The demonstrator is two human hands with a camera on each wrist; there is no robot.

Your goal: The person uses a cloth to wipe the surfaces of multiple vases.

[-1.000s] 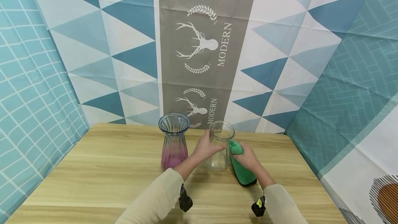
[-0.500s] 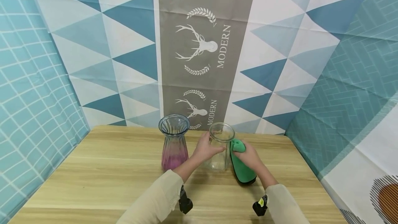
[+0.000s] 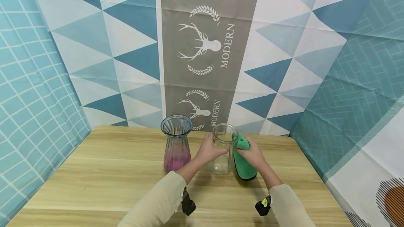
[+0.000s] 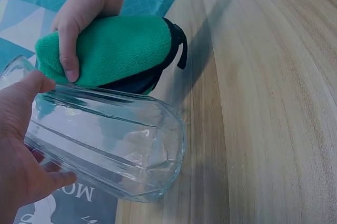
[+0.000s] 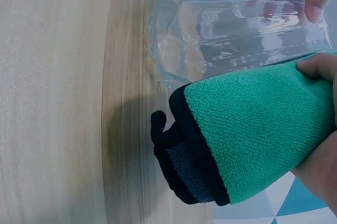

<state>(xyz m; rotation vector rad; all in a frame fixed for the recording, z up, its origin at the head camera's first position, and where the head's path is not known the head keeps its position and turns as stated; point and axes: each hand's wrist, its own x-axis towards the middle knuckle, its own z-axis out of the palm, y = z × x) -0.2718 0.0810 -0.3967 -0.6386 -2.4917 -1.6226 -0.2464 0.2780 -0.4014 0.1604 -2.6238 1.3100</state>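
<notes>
A clear glass vase (image 3: 222,162) stands upright near the back of the wooden table. My left hand (image 3: 209,151) grips it from the left, thumb across the front below the rim. In the left wrist view, that hand (image 4: 23,145) wraps the vase's upper part. My right hand (image 3: 253,152) pinches a folded green towel (image 3: 244,167) with black edging, held against the vase's right side near the rim. The towel's lower end hangs down, with a black loop (image 5: 158,124) visible in the right wrist view.
To the left of the clear vase stands a ribbed glass vase (image 3: 176,146), bluish at the top and pink at the base. The wooden table (image 3: 94,178) meets a patterned wall covering (image 3: 202,62) at the back.
My right hand has brought the towel slightly up, its top now overlapping the vase's rim, its lower end higher and further left. The left hand and both vases stay in place.
</notes>
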